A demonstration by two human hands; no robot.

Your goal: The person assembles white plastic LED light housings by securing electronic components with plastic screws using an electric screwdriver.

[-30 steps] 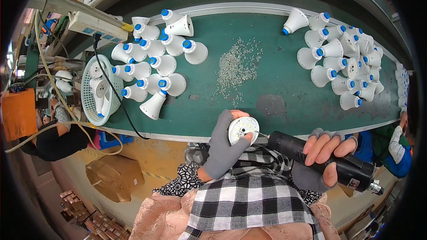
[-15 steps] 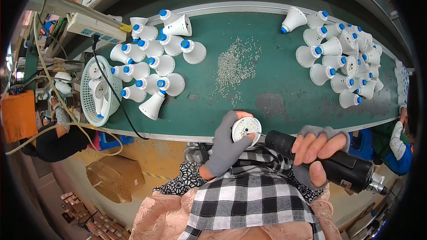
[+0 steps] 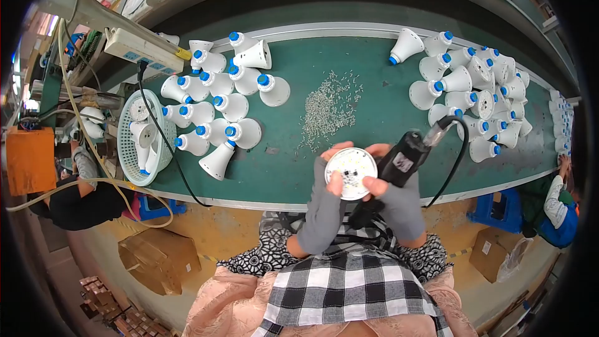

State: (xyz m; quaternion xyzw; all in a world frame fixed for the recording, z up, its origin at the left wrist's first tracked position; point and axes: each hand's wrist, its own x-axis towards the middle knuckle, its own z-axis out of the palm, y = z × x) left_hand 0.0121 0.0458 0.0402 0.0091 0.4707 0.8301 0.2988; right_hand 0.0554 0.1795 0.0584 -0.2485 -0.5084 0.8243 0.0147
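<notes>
A white LED lamp body (image 3: pixel 350 165) is held up near the table's front edge, its round face with a chip-dotted board turned toward me. My left hand (image 3: pixel 326 192), in a grey fingerless glove, grips its left side with the thumb on the face. My right hand (image 3: pixel 396 203), gloved alike, holds a black electric screwdriver (image 3: pixel 407 157) whose cable end points up and right. The right thumb also presses on the lamp's right edge. The screwdriver's tip is not visible. Beyond the hands, a pile of small screws (image 3: pixel 327 109) lies on the green table (image 3: pixel 281 165).
White lamp bodies with blue caps stand or lie in groups at left (image 3: pixel 231 106) and right (image 3: pixel 458 79). A pale green basket (image 3: pixel 126 150) holds more. A power strip (image 3: pixel 140 53) hangs at left; its black cable crosses the table. Co-workers sit at both sides.
The screwdriver has swung from pointing at the lamp face to a steep tilt with its cable end up. My right hand has come in to touch the lamp, which now faces me more squarely.
</notes>
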